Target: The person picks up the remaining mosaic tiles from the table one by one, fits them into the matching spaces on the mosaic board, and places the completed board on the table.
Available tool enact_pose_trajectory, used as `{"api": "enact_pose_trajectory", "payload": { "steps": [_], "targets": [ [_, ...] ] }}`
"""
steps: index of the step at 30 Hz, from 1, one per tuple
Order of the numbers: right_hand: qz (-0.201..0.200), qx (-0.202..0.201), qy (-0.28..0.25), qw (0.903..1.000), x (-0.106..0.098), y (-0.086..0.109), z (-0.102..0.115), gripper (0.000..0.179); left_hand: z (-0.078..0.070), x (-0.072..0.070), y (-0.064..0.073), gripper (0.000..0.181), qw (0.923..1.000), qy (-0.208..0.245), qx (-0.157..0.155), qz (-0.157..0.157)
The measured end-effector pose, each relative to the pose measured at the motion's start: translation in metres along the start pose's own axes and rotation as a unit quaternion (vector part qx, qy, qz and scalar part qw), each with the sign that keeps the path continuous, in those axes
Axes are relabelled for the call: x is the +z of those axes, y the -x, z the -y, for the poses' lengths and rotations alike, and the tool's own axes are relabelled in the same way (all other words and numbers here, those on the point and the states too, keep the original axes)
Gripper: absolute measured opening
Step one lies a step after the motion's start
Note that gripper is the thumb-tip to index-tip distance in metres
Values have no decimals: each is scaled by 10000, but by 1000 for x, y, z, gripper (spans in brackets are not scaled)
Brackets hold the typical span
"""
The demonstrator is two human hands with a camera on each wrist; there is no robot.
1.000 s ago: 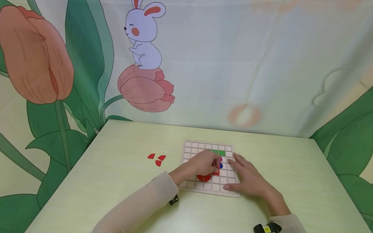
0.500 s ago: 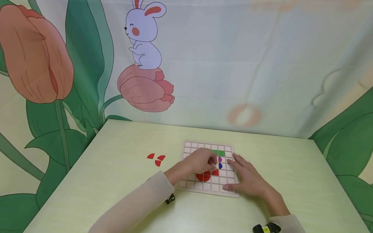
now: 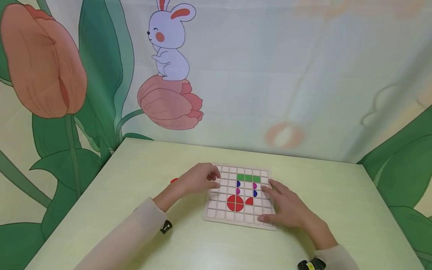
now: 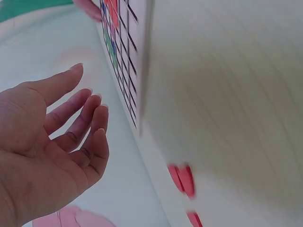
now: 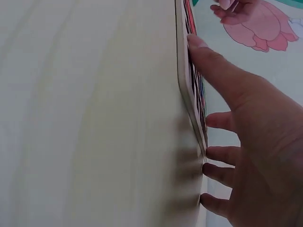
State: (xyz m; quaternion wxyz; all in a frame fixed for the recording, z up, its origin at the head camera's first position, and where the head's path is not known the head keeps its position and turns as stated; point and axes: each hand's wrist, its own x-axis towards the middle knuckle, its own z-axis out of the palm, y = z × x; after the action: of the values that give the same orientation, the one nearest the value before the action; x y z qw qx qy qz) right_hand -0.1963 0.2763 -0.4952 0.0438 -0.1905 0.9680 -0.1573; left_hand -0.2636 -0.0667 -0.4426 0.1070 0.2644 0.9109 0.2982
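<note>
A square wooden grid board (image 3: 219, 214) lies on the table. Red quarter-circle pieces form a full red circle (image 3: 231, 198) on it, with one more red quarter piece (image 3: 249, 201) to the right. My left hand (image 3: 195, 180) hovers over the board's left side, its fingers loosely curved and nothing between them. Loose red quarter pieces (image 4: 188, 180) lie on the table below it in the left wrist view; in the head view the forearm hides most of them. My right hand (image 3: 287, 205) rests at the board's right edge, thumb on the grid and fingers spread along the side.
A green strip (image 3: 248, 178) runs across the board's upper rows. Beneath it sit blue half-circles (image 3: 255, 193) and magenta half-circles (image 3: 254, 186) in two columns. Behind the table (image 3: 324, 180) hangs a printed curtain (image 3: 249, 75).
My left hand has moved left from the lone red quarter piece, uncovering the middle of the board. My right hand has stayed at the board's edge.
</note>
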Motion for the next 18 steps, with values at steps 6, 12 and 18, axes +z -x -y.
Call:
{"api": "enact_pose_trajectory", "payload": {
  "steps": [6, 12, 18],
  "targets": [
    [145, 1, 323, 9994, -8, -2, -4, 108, 25, -19, 15, 29, 9993, -69, -326, -190],
    [243, 30, 337, 9991, -11, -2, -9, 110, 49, -35, 27, 31, 9967, -166, -739, -307],
    [134, -76, 180, 9997, -7, -3, -10, 109, 72, -37, 38, 32, 9915, -375, -1190, -369]
  ]
}}
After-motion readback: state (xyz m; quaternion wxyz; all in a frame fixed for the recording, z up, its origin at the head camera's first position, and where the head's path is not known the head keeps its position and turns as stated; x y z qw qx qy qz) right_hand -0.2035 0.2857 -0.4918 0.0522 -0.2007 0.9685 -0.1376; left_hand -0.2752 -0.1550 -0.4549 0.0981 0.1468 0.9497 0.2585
